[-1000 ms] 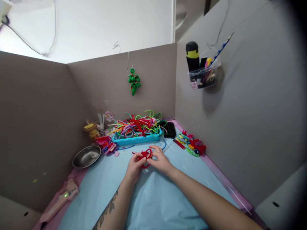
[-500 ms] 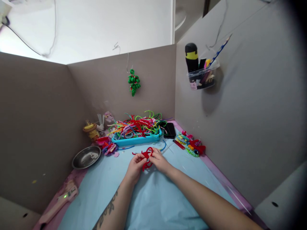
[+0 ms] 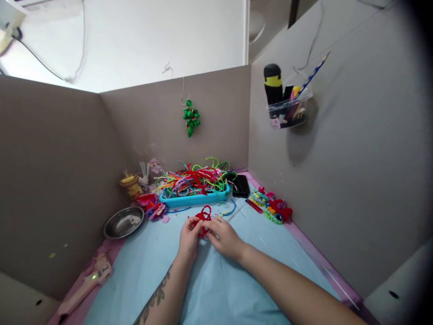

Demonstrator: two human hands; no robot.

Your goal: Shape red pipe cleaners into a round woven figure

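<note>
My left hand (image 3: 188,238) and my right hand (image 3: 223,234) meet over the light blue sheet (image 3: 209,284), both pinched on a bent red pipe cleaner (image 3: 203,218). Its loops stick up between my fingertips. Just beyond it stands a turquoise tray (image 3: 194,199) heaped with pipe cleaners in many colours.
A steel bowl (image 3: 123,222) sits at the left, a pink glue gun (image 3: 84,285) near the left front. Finished pipe-cleaner figures (image 3: 272,208) lie at the right, a black phone (image 3: 241,185) beside the tray. Grey partition walls enclose the desk; a clear holder (image 3: 286,111) hangs on the right wall.
My hands have drawn closer together around the red pipe cleaner and turned it; its loops now stand higher. The camera has shifted slightly.
</note>
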